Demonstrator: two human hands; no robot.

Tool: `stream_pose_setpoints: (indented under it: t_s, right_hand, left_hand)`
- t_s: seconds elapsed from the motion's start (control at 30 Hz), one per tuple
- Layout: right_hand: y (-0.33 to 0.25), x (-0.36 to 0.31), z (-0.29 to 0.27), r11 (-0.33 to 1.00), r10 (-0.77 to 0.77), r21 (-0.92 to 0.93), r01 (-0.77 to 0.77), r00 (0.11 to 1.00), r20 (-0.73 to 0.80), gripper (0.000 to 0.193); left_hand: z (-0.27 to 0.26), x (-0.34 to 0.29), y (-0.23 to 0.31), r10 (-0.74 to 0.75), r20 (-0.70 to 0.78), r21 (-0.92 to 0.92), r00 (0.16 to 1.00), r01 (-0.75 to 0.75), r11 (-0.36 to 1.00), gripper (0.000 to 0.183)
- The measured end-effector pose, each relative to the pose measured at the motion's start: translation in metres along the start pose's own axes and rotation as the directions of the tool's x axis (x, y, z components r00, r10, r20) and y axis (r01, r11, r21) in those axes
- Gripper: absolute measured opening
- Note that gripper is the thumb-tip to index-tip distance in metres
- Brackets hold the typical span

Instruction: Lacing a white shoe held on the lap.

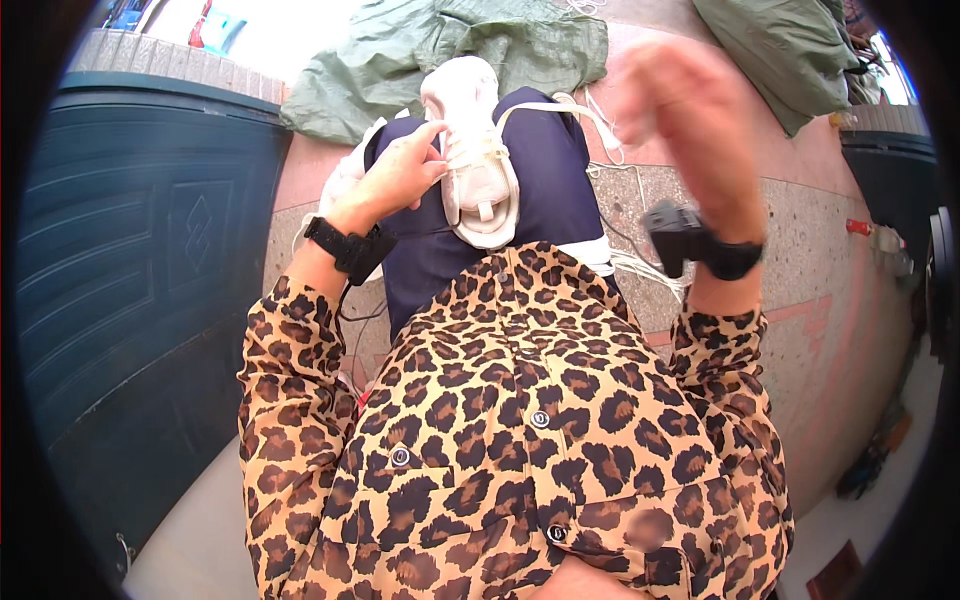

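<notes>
A white sneaker [485,185] rests on my lap between my thighs, its toe pointing away and its opening toward me. My left hand [405,170] is closed at the shoe's left side, thumb and forefinger pinching its edge by the laces. A flat white shoelace [545,106] runs from the shoe's right side over my right knee to my right hand [680,105]. That hand is raised at the right and smeared by motion; it appears closed on the lace, though its fingertips are unclear.
Dark green cloth sheets [370,60] lie on the floor ahead. More white cords [645,268] hang beside my right thigh. Another white item [345,180] is partly hidden beyond my left forearm. A dark blue door panel [170,230] stands at the left; a red-capped bottle [885,238] is far right.
</notes>
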State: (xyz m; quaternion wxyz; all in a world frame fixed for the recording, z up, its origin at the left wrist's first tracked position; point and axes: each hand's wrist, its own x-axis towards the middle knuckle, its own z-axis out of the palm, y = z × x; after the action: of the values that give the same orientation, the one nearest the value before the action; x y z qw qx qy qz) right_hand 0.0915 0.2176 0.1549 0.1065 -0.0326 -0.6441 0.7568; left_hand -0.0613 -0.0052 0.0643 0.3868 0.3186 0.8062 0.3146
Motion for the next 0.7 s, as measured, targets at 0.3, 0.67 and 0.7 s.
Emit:
stream_pose_setpoints:
  t_s: [0.3, 0.67, 0.7]
  right_hand:
    - [0.161, 0.002, 0.078, 0.825, 0.495, -0.295, -0.483, 0.868, -0.036, 0.019]
    - [0.098, 0.014, 0.058, 0.767, 0.639, -0.167, -0.620, 0.714, 0.285, 0.012]
    - [0.062, 0.011, 0.052, 0.866, 0.486, -0.034, -0.499, 0.824, 0.293, 0.013]
  left_hand:
    - [0.004, 0.003, -0.014, -0.116, -0.012, -0.288, 0.993, 0.108, 0.951, 0.052]
    - [-0.005, 0.001, -0.016, -0.123, -0.009, -0.513, 0.992, 0.101, 0.853, 0.050]
    - [-0.007, 0.001, -0.018, -0.122, 0.019, -0.570, 0.992, 0.111, 0.814, 0.049]
